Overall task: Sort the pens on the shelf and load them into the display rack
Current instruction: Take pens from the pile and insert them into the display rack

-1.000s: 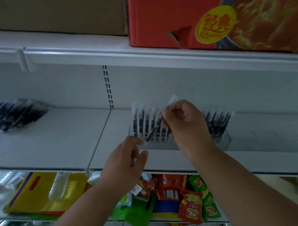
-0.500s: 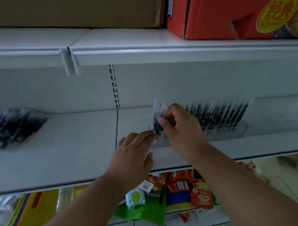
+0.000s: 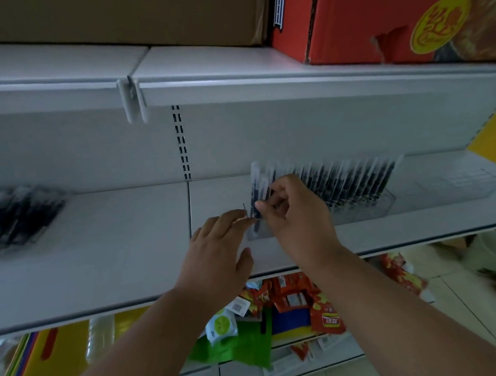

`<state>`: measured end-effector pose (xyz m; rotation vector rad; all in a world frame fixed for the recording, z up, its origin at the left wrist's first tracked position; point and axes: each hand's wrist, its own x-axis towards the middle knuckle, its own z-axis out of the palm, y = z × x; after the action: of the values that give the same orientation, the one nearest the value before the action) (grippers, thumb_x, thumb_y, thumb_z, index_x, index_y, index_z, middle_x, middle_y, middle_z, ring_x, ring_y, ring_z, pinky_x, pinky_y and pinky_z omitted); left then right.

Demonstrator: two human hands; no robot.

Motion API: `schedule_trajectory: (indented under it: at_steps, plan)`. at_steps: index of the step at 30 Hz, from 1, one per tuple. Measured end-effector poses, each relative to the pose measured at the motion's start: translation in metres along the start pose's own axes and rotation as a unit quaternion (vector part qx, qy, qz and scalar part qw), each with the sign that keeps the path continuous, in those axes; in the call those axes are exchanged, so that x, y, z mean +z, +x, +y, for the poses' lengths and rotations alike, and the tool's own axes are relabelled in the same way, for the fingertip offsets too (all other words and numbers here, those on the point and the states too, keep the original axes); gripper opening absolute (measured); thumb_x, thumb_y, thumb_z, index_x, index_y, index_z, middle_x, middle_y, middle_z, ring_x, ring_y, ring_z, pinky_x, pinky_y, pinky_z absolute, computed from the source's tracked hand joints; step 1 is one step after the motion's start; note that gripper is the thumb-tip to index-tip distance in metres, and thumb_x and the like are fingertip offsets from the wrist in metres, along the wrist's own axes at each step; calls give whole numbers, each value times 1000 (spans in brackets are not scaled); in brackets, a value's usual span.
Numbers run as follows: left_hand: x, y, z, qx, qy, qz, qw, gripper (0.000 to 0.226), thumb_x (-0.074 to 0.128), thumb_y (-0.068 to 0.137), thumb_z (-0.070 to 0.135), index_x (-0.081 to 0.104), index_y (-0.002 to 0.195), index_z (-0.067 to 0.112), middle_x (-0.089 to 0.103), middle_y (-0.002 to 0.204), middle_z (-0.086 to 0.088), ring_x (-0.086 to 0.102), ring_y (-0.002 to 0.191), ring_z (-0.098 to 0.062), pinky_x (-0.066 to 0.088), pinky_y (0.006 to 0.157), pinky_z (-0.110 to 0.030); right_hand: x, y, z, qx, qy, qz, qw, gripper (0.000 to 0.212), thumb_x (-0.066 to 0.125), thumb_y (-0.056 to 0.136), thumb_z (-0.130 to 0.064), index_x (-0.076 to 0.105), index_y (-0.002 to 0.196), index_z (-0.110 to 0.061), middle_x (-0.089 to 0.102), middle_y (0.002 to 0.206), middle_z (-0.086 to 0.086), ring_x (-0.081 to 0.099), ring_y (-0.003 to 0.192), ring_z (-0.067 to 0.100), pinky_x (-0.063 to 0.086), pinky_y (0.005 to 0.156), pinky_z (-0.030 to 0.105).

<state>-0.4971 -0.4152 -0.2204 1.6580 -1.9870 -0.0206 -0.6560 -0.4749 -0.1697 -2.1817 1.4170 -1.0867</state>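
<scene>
A clear plastic display rack (image 3: 364, 211) stands on the white shelf (image 3: 116, 250), holding several black pens upright in rows. My right hand (image 3: 296, 222) pinches one black pen (image 3: 255, 199) with a clear cap, upright at the rack's left end. My left hand (image 3: 218, 251) lies flat with straight fingers, its fingertips touching the rack's left front corner. A loose pile of black pens (image 3: 17, 215) lies on the shelf at the far left, blurred.
A brown carton (image 3: 120, 20) and a red printed carton (image 3: 390, 22) sit on the shelf above. Below the pen shelf hang red snack packets (image 3: 297, 299), a green bag (image 3: 236, 347) and yellow packaging (image 3: 49, 358). Tiled floor shows at the lower right.
The view swung left. My right hand brought the pen from a slant above the rack down to upright at its left end. My left hand reached forward to the rack's corner.
</scene>
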Motion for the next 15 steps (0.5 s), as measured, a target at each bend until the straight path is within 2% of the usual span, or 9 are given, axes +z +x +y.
schedule_trajectory:
  at_steps: [2,7,11,15]
  plan:
    - [-1,-8,2,-16,-20,29,999,47,43,85,37,56,128,24,54,132,8,46,120,-14,38,101,-31,-5,-4,0,-37,0,13,999,30,70,89,-33,57,110,-16,61,91,-6,56,77,9,53,71,35]
    - [-2,-28,11,-55,-14,43,997,38,43,88,40,62,115,22,60,113,8,54,105,-16,44,93,-33,-14,-15,-6,-139,-26,34,989,19,66,90,-27,59,98,-11,56,88,-5,48,77,7,47,67,31]
    - [-9,-54,19,-110,22,40,993,36,43,87,40,63,111,21,62,106,4,56,97,-19,49,87,-38,-15,-29,-15,-168,-48,-32,984,27,61,90,-32,62,108,-12,60,99,3,57,86,20,51,75,43]
    - [-20,-94,29,-178,69,39,981,31,44,88,39,63,106,21,63,101,3,57,93,-22,49,80,-38,-12,-43,-27,-189,-38,-88,977,31,61,88,-32,61,113,-12,60,105,6,58,95,26,49,83,47]
